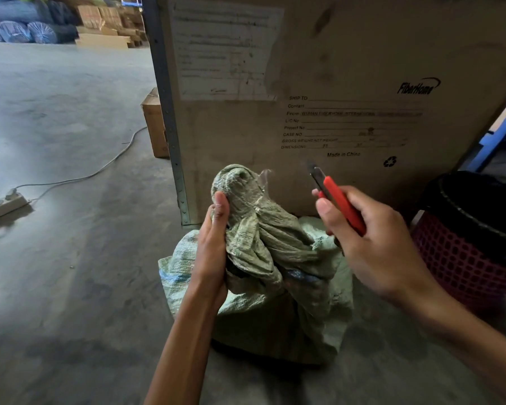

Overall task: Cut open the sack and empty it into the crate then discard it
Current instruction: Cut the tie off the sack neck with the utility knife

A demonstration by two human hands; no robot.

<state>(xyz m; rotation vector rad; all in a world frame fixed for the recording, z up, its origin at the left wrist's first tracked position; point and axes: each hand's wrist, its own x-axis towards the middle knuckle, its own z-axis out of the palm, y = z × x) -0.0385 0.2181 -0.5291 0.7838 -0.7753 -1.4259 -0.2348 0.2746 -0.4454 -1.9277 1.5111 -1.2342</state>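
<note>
A pale green woven sack (275, 302) stands on the concrete floor in front of me, its neck bunched and taped at the top. My left hand (214, 244) grips that twisted neck from the left side, thumb up. My right hand (371, 238) holds a red utility knife (338, 200) to the right of the neck, blade end pointing up and away, a short gap from the sack. A red mesh basket (465, 267) lined with a black bag stands at the right.
A large plywood shipping crate (333, 83) with a metal corner strip rises right behind the sack. A small cardboard box (155, 127) sits at its left. A power strip (3, 204) and cable lie on the floor at left. Blue rolls and stacked boxes are far back.
</note>
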